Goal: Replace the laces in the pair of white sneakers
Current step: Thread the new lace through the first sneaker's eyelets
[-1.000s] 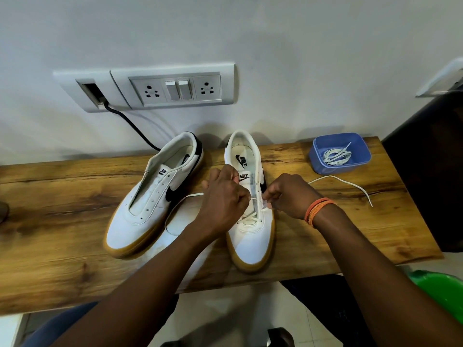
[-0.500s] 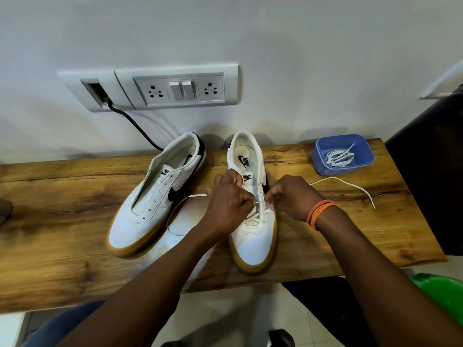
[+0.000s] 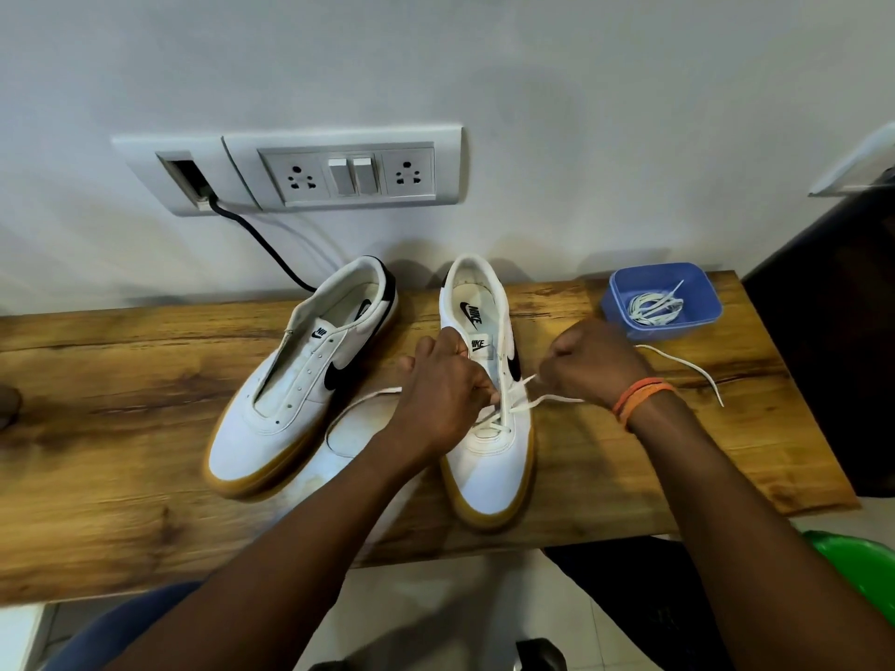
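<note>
Wooden tabletop against a pale wall, and we are right in the thick of the lacing. Nearest us, both forearms reach in over the near edge. The left hand sits over the left side of the right sneaker, fingers curled tight and pinched at the eyelet row, apparently on the lace, though the pinch itself is hidden. The right hand, with orange bands at the wrist, is closed in a fist just right of the shoe, gripping the white lace and drawing it out sideways. That lace is crossed through the lowest eyelets only, near the toe; its two tails trail away on the table, one looping left between the shoes, one running right past the wrist.

So the tally, as I read it: this shoe has a couple of rows threaded, with the upper eyelets bare. To the left, angled away, the left sneaker stands with every eyelet empty, not started.

Farther back at the right, a blue tub holds a coiled white lace. Behind, a switch plate on the wall with a black cable dropping behind the shoes.
</note>
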Available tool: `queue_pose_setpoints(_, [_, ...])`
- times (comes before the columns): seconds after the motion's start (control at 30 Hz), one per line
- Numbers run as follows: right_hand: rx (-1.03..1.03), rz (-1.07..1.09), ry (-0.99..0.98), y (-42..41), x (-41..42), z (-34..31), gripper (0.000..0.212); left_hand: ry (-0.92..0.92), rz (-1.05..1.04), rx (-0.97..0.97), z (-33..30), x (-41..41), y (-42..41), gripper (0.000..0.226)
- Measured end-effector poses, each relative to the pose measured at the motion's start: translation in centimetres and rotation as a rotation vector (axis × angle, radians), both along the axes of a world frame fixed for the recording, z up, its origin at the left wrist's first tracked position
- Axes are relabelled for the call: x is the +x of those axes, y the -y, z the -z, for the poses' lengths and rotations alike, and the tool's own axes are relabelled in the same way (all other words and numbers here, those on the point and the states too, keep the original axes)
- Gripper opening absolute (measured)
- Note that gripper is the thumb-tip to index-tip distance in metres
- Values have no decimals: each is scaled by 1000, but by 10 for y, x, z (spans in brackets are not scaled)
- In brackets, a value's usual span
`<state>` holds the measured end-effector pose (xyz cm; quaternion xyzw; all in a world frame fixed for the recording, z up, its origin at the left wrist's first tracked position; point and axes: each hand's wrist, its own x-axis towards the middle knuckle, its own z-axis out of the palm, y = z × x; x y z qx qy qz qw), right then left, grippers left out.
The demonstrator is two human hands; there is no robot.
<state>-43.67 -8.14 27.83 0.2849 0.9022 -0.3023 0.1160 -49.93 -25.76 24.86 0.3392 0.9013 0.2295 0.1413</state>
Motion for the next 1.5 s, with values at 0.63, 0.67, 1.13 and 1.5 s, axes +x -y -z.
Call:
queue_pose_setpoints(0.63, [-56,-217,28,23,-8,11,9,92,-278,229,-32,-17,104,36])
queue_pose_setpoints(0.67, [-29,-222,30,23,-8,13,8,50,-243,220,-27,-19,100,38])
queue_pose_setpoints(1.13, [-33,-19,-23,1,-4,-5,27,-135,228,38,2,-31,56,80])
queue_pose_setpoints(1.5, [185,76,21,-16,-4,-12,19,-134,287,13,1,-28,55,68])
